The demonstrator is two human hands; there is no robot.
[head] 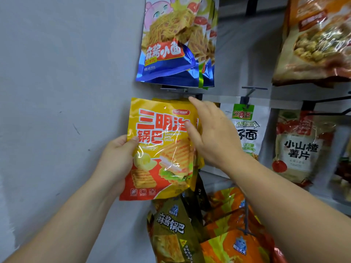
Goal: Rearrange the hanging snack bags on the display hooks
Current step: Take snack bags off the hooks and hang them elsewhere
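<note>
Could miss the hook or slide loose, given only a thin edge pinch. Pinching the yellow sandwich-crisp bag at its left edge with left hand, thumb in front; reaching over its upper right with right hand, fingers nearly straight, thumb touching. Centre frame, below blue noodle bags.

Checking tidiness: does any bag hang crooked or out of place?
Yes. The yellow bag in the left hand is tilted, its hang hole empty. Below it, the olive bag and orange bags lean at odd angles.
</note>
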